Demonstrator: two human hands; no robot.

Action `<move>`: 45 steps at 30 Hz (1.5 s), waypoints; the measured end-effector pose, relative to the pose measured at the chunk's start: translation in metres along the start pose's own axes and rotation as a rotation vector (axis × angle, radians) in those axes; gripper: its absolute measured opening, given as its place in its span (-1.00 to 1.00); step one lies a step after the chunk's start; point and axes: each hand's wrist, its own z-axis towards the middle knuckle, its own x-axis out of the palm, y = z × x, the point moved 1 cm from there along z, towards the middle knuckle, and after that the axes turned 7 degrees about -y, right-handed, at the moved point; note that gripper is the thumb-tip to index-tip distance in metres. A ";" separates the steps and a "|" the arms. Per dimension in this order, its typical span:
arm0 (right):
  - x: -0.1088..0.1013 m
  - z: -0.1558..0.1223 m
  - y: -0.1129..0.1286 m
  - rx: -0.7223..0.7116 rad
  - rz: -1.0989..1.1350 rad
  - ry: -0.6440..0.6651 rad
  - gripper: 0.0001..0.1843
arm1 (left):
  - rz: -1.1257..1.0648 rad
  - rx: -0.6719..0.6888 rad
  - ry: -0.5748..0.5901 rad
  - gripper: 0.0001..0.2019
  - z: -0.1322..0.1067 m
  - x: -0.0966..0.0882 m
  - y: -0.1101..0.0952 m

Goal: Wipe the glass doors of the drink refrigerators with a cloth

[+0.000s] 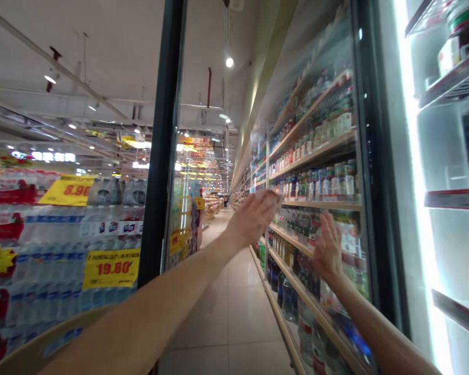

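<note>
Glass door [261,156]: found upright in a dark frame [166,130], between stacked bottle packs [58,229] and lit fridge shelves [453,200]. Observed raised in front of it: right hand [329,247], fingers extended and nothing seen in grasp; left hand [254,216], blurred and with palm hidden, so cannot tell grip, nor touch on the glass for either. Could swing abruptly if pushed hard near one edge, or nip a hand at the frame if closed unwatched.

Long shelves [316,204], rows of cans [338,182], bottles [288,298]
</note>
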 end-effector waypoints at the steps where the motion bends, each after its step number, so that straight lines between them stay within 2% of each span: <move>1: -0.006 0.000 -0.006 0.017 -0.025 -0.012 -0.43 | 0.022 -0.158 -0.035 -0.52 0.011 0.000 0.006; 2: -0.012 -0.001 -0.012 0.022 -0.044 -0.018 -0.43 | 0.033 -0.245 -0.059 -0.53 0.020 0.002 0.009; 3: -0.018 -0.002 -0.016 0.013 -0.056 -0.015 -0.43 | 0.025 -0.240 -0.061 -0.54 0.025 0.005 0.005; 4: -0.024 -0.003 -0.019 -0.003 -0.062 -0.006 -0.43 | 0.003 -0.171 -0.054 -0.54 0.027 0.008 -0.002; 7: -0.038 -0.007 -0.022 -0.068 -0.065 0.035 -0.43 | -0.103 0.250 0.006 -0.54 0.024 0.021 -0.036; 8: -0.040 -0.009 -0.021 -0.080 -0.066 0.045 -0.43 | -0.122 0.317 0.011 -0.54 0.025 0.024 -0.044; 9: -0.043 -0.011 -0.021 -0.082 -0.070 0.051 -0.43 | -0.123 0.313 0.003 -0.54 0.030 0.026 -0.047; 10: -0.044 -0.013 -0.022 -0.076 -0.079 0.053 -0.43 | -0.112 0.244 -0.014 -0.54 0.037 0.028 -0.047; 12: -0.046 -0.019 -0.024 -0.043 -0.114 0.053 -0.42 | -0.077 0.019 -0.059 -0.55 0.053 0.030 -0.043; 14: -0.048 -0.027 -0.029 -0.005 -0.158 0.055 -0.43 | -0.072 -0.084 -0.075 -0.56 0.059 0.035 -0.050; 16: -0.053 -0.038 -0.033 0.015 -0.189 0.078 -0.43 | -0.118 0.036 -0.055 -0.55 0.047 0.043 -0.075; 19: -0.068 -0.051 -0.039 0.019 -0.220 0.122 -0.44 | -0.234 0.399 -0.001 -0.58 0.016 0.054 -0.119; 20: -0.073 -0.054 -0.040 0.022 -0.232 0.130 -0.44 | -0.264 0.465 0.007 -0.59 0.011 0.056 -0.126; 22: -0.083 -0.056 -0.042 0.039 -0.257 0.128 -0.45 | -0.275 0.424 0.012 -0.58 0.017 0.056 -0.125; 25: -0.091 -0.057 -0.041 0.072 -0.287 0.114 -0.45 | -0.215 0.127 -0.024 -0.55 0.039 0.053 -0.108; 27: -0.091 -0.061 -0.039 0.082 -0.299 0.115 -0.45 | -0.193 0.058 -0.030 -0.55 0.035 0.054 -0.116; 28: -0.091 -0.064 -0.037 0.078 -0.302 0.120 -0.45 | -0.200 0.103 -0.019 -0.56 0.024 0.056 -0.127; 31: -0.090 -0.076 -0.034 0.053 -0.305 0.158 -0.44 | -0.287 0.421 0.016 -0.59 -0.021 0.063 -0.170; 32: -0.090 -0.080 -0.033 0.048 -0.306 0.171 -0.43 | -0.293 0.447 0.023 -0.60 -0.031 0.064 -0.179; 34: -0.093 -0.085 -0.035 0.050 -0.315 0.173 -0.43 | -0.283 0.399 0.016 -0.60 -0.030 0.065 -0.180; 37: -0.098 -0.087 -0.039 0.070 -0.332 0.143 -0.43 | -0.234 0.186 0.007 -0.57 -0.003 0.062 -0.157; 39: -0.101 -0.090 -0.041 0.081 -0.345 0.133 -0.43 | -0.210 0.117 0.004 -0.57 0.004 0.060 -0.148; 40: -0.101 -0.092 -0.042 0.081 -0.351 0.138 -0.42 | -0.208 0.137 0.005 -0.57 0.000 0.059 -0.149; 43: -0.099 -0.101 -0.038 0.055 -0.356 0.187 -0.41 | -0.237 0.329 0.003 -0.57 -0.031 0.057 -0.160; 45: -0.095 -0.108 -0.033 0.031 -0.347 0.224 -0.40 | -0.233 0.340 -0.010 -0.57 -0.048 0.055 -0.162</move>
